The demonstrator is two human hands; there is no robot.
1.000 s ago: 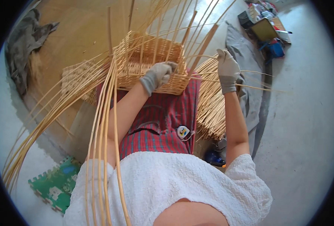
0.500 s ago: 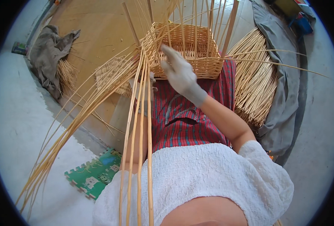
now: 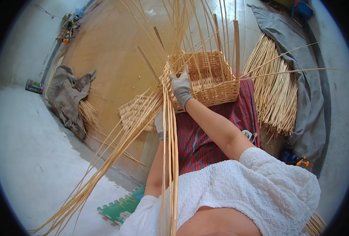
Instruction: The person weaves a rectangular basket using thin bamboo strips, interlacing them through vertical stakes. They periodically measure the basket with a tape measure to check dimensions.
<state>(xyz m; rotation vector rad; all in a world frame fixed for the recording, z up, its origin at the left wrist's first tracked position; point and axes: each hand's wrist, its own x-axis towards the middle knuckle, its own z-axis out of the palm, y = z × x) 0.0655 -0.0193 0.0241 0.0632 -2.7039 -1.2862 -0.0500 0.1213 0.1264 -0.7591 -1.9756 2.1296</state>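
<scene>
Resting at the left end of the basket (image 3: 217, 95), the right grip (image 3: 181, 87) has its fingers partly bent; how tightly they close, and on what, I cannot tell; a second ago it was at the rods off the basket's right side, so the handwork has shifted to this corner; just below it, the left grip (image 3: 158, 122) is half hidden behind hanging rods (image 3: 174, 157), its hold not visible; left of both lies a woven panel (image 3: 135, 112); well to their right, a rod pile (image 3: 278, 94).
</scene>
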